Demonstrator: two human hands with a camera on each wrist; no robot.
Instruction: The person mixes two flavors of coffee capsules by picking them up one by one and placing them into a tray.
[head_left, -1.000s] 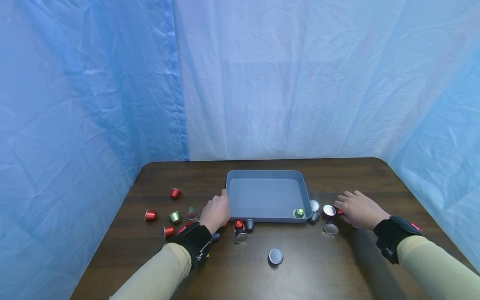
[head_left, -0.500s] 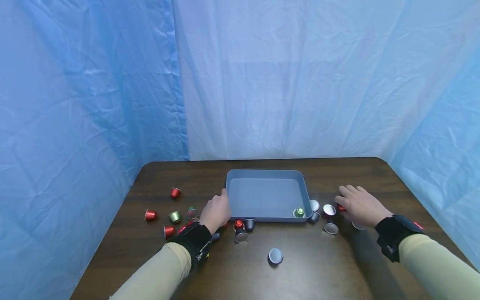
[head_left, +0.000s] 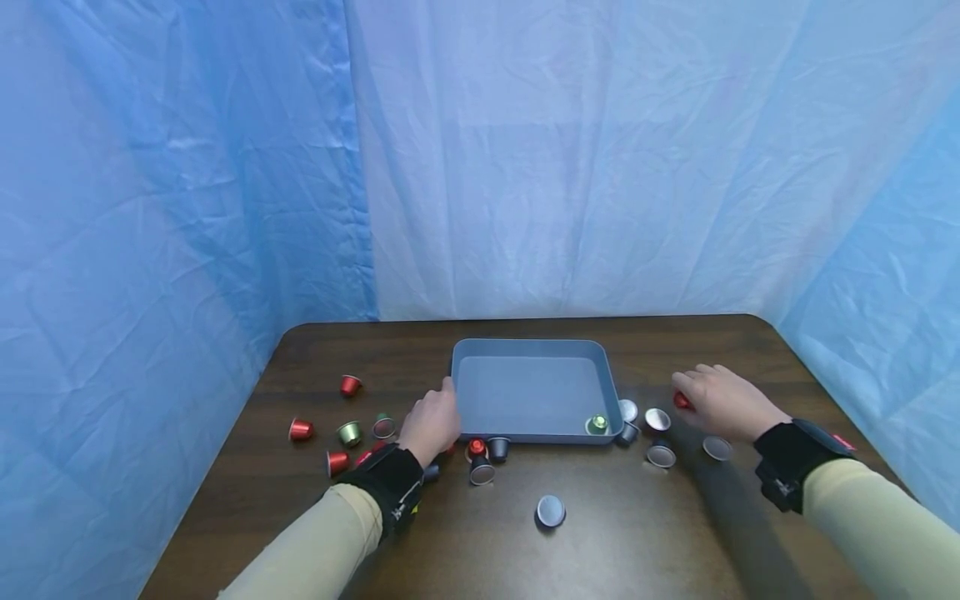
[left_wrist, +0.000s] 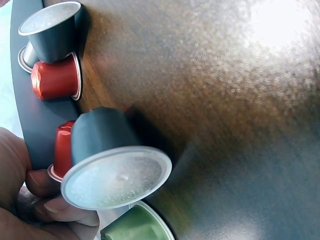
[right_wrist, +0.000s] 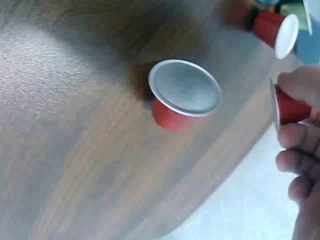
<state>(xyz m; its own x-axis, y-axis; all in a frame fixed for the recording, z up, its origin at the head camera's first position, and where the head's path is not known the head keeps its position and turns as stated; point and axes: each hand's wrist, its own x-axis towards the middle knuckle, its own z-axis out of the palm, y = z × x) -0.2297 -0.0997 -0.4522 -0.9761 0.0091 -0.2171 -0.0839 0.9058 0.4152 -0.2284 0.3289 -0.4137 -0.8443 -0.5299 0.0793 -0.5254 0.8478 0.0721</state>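
My right hand [head_left: 727,403] pinches a red coffee capsule [head_left: 682,401] between thumb and fingers, right of the tray. In the right wrist view, the held capsule's foil rim faces left. Another red capsule [right_wrist: 173,118] stands foil-up on the table there. At the left end of the blue-grey tray [head_left: 525,439], my left hand [head_left: 431,423] is beside the tray's wall. In the left wrist view, its curled fingers [left_wrist: 65,212] lie right by a red capsule [left_wrist: 62,152] and a dark capsule [left_wrist: 102,132]. I cannot tell whether they hold something. A green capsule [head_left: 597,423] sits in the tray's front right corner.
Red capsules [head_left: 302,430] and a green capsule [head_left: 349,433] lie scattered at left. A lone capsule [head_left: 551,511] stands foil-up near the front. Several more, including a foil-topped capsule [head_left: 657,420], are right of the tray. Blue cloth [head_left: 562,167] hangs behind the table.
My right hand has lifted slightly and drawn back with the red capsule, uncovering a foil-topped capsule beneath the wrist. The left hand stays in place by the tray.
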